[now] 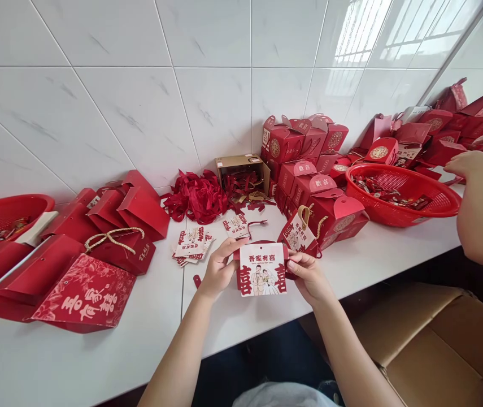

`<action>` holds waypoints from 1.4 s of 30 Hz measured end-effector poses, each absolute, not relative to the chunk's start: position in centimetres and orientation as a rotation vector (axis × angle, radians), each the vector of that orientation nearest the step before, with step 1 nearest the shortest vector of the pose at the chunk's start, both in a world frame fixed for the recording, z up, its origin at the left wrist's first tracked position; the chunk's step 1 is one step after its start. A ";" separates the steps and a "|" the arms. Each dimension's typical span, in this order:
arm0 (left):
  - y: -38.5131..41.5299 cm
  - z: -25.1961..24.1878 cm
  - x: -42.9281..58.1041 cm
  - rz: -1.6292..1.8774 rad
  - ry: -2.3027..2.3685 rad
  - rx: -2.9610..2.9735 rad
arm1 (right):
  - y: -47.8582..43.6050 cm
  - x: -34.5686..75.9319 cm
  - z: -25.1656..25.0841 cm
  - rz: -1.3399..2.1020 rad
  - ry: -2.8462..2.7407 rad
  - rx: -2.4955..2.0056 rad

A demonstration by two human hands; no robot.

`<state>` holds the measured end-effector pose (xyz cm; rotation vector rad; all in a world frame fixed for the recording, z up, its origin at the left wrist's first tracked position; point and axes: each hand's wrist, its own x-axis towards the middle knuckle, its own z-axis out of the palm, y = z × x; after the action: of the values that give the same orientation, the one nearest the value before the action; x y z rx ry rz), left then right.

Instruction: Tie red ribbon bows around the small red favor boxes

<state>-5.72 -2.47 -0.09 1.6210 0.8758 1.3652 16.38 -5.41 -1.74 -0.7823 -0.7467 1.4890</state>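
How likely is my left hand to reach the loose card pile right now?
Probably yes: the card pile lies just beside your left hand, with nothing visible blocking the way, though that hand would first need to release the red box.

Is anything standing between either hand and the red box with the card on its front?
Nothing visible does. The left hand and right hand hold the red box directly, at its two sides. The card covers most of its front, but lies between the hands.

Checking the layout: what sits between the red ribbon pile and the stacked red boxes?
The head view shows an open brown box between them, with dark red strips inside.
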 end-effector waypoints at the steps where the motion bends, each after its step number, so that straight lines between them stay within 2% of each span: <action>1: -2.5 -0.1 -5.7 1.363 0.867 1.629 | -5.3 16.3 -1.9 1.482 -0.738 -0.788; 13: -2.5 0.2 -5.8 1.333 0.807 1.728 | -5.2 14.4 -2.9 1.257 -0.614 -0.857; 20: -3.4 0.1 -3.9 1.374 0.997 1.710 | -6.2 14.7 -3.3 1.208 -0.640 -0.882; 26: -3.2 -0.3 -3.9 1.352 1.009 1.747 | -8.5 15.8 -3.3 1.034 -0.781 -0.892; 33: -3.3 -0.4 -3.7 1.340 1.005 1.768 | -6.9 14.1 -0.9 1.212 -1.086 -0.777; 42: -3.4 -0.4 -3.4 1.360 0.958 1.806 | -6.7 12.4 -0.6 1.074 -1.028 -0.906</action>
<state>-3.43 -3.40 -0.38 1.8059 0.9578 1.3600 12.37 -6.67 -0.63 -0.9063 -1.0284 1.0739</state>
